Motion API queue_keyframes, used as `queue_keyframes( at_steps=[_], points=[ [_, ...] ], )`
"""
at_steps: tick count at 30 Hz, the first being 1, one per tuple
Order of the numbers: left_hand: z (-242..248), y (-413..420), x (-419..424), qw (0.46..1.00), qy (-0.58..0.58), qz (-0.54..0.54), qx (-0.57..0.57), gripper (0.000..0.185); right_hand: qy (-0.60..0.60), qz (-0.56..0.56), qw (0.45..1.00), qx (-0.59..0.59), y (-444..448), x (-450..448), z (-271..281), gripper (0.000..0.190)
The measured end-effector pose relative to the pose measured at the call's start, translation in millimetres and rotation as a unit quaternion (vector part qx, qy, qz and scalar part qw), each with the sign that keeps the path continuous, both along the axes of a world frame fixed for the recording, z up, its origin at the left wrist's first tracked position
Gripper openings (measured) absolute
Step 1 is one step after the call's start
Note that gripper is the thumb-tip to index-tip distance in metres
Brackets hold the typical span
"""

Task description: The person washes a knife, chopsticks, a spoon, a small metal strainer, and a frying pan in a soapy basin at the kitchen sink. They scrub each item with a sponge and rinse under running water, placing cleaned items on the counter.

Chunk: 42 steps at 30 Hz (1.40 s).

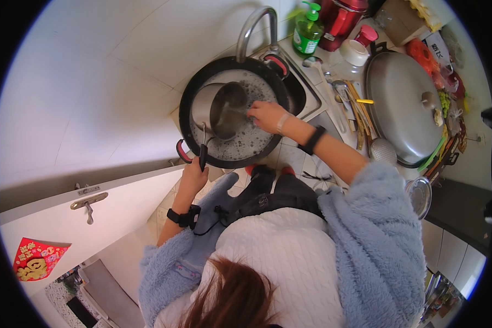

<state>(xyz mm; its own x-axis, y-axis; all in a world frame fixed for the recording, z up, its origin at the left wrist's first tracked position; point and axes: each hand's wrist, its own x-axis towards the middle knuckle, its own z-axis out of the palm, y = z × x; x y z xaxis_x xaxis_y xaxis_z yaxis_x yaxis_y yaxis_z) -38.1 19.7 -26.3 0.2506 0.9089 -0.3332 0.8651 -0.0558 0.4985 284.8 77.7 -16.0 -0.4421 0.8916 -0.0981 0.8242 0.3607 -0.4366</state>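
Note:
My left hand [194,178] grips the black handle of a metal saucepan [202,107]. The saucepan is tilted on its side, its mouth turned to the right, inside a large black wok [187,86] of soapy water [252,148]. Some cloudy liquid shows in the saucepan's mouth. My right hand [267,116] is just right of that mouth, over the suds, with its fingers curled; whether something is between the fingertips cannot be made out. The wok has red-and-black side handles and sits over the sink [311,107], under a curved metal faucet [246,35].
Right of the sink are a green soap bottle [306,35], a red kettle [339,25], a glass jar [349,61], chopsticks [358,108], a slotted ladle [383,151] and a big lidded metal pan [402,102]. A white door [127,205] stands at the left.

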Motion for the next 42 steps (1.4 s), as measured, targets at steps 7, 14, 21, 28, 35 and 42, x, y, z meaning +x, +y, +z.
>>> queue_keyframes(
  at_steps=[7,14,21,28,35,42],
  points=[
    [26.3,16.7,7.6,0.995,-0.065,0.026,-0.07,0.036,-0.244,0.156,0.941,-0.173,69.0,-60.3,-74.5,0.043],
    [22.0,42.4,27.1,0.833,-0.336,0.179,-0.401,0.029,-0.23,0.171,0.943,-0.167,97.7,-67.2,-49.6,0.031],
    [19.3,42.8,27.2,0.775,-0.378,0.257,-0.436,0.023,-0.131,0.22,0.952,0.168,134.5,-58.7,-84.8,0.025],
    [13.8,36.9,32.6,0.751,-0.398,0.304,-0.431,0.024,-0.066,0.11,0.97,-0.206,80.1,-81.3,-89.2,0.035],
    [9.4,33.1,29.5,0.741,-0.402,0.319,-0.433,0.023,0.108,0.138,0.941,-0.29,93.3,-76.3,-98.2,0.031],
    [16.2,33.7,31.0,0.796,-0.341,0.27,-0.421,0.025,-0.18,0.329,0.88,0.292,151.8,-41.8,-89.2,0.013]
  ],
)
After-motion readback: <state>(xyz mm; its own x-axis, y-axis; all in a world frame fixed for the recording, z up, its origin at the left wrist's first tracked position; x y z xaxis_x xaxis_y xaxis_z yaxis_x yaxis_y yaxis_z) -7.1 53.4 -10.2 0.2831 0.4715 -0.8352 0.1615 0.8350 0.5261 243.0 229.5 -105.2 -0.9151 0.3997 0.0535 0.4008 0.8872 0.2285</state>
